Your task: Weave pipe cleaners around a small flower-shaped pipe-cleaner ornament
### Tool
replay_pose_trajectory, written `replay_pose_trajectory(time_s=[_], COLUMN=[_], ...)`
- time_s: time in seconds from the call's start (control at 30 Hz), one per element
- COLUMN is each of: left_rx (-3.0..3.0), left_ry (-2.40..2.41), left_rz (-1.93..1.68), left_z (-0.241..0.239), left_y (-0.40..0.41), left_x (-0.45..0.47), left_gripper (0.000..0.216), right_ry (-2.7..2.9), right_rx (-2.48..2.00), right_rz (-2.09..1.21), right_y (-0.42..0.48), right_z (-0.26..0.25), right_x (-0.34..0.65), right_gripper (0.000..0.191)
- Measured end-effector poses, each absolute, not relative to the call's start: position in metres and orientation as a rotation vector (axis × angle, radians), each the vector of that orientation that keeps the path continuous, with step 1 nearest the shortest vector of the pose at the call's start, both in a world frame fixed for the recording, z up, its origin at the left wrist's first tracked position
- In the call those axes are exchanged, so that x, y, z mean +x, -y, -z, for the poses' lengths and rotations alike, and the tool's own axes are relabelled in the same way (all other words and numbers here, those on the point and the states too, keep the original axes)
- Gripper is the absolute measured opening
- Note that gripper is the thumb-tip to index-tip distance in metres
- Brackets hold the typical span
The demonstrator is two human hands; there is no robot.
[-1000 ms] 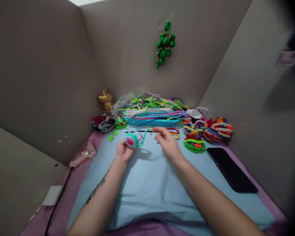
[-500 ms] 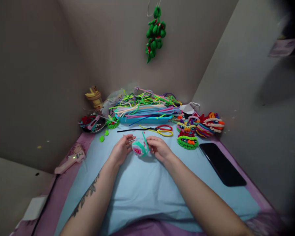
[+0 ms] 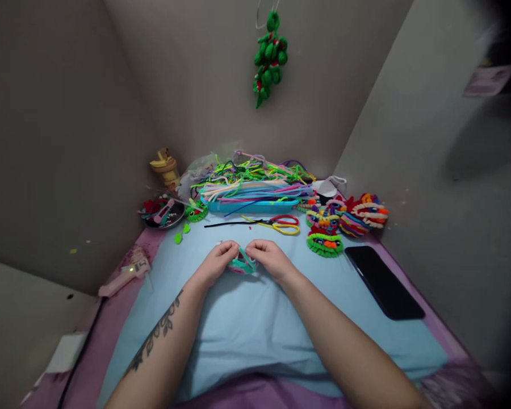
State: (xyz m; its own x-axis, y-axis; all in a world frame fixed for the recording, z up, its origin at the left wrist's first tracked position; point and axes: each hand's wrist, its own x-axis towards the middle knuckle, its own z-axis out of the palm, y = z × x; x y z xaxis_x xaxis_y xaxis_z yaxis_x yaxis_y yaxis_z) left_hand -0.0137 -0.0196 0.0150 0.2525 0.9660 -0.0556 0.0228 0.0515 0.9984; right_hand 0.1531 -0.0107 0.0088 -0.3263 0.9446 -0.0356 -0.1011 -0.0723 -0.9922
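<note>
Between my two hands is a small teal, white and pink pipe-cleaner piece (image 3: 242, 267), low over the light blue cloth (image 3: 255, 324). The fingers of my left hand (image 3: 216, 262) are pinched on its left side. My right hand (image 3: 269, 258) pinches its right side, by a teal strand that stands up. Much of the piece is hidden behind the fingers. Just beyond the hands lie scissors (image 3: 284, 224) with one red and one yellow handle, beside a black pipe cleaner (image 3: 227, 224).
A blue tray (image 3: 255, 208) heaped with pipe cleaners stands at the back. Colourful pipe-cleaner figures (image 3: 325, 243) and a black phone (image 3: 385, 283) are on the right. To the left are a pink glue gun (image 3: 125, 278) and a dark round dish (image 3: 166, 222). A green ornament (image 3: 270, 59) hangs above.
My left hand has gone from spread fingers to a pinch on the piece. Both hands have drawn closer together, and the piece has turned so its pink centre barely shows.
</note>
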Motion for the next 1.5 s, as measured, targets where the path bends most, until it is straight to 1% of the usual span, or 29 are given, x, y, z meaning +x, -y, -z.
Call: replay_pose_trajectory(time_s=[0.27, 0.43, 0.53, 0.67, 0.73, 1.03, 1.23, 1.5], left_rx=[1.024, 0.994, 0.996, 0.995, 1.007, 1.207, 1.359, 1.423], left_ry=[-1.047, -1.049, -1.044, -0.966, -0.930, -1.024, -1.138, -1.109], left_rz=[-1.056, -1.067, -1.065, -1.059, -1.057, -1.217, -1.136, -1.074], left_z=[-0.015, -0.014, -0.014, -0.015, -0.015, -0.016, -0.014, -0.020], left_y=[0.018, 0.017, 0.017, 0.018, 0.019, 0.019, 0.018, 0.021], left_x=[-0.010, -0.010, -0.010, -0.012, -0.014, -0.019, -0.023, -0.024], left_gripper=[0.018, 0.017, 0.017, 0.022, 0.025, 0.021, 0.017, 0.017], right_ry=[1.388, 1.375, 1.363, 1.334, 1.306, 1.447, 1.426, 1.440], right_rx=[-0.975, -0.951, -0.951, -0.944, -0.947, -0.941, -0.975, -0.969], right_rz=[-1.509, -1.531, -1.547, -1.538, -1.529, -1.407, -1.383, -1.378], right_y=[0.009, 0.008, 0.008, 0.007, 0.007, 0.009, 0.009, 0.008], right_z=[-0.007, -0.004, -0.003, -0.004, -0.004, -0.006, -0.005, -0.004], right_x=[0.153, 0.150, 0.149, 0.150, 0.152, 0.156, 0.156, 0.157], right_gripper=[0.020, 0.022, 0.025, 0.029, 0.028, 0.026, 0.026, 0.026])
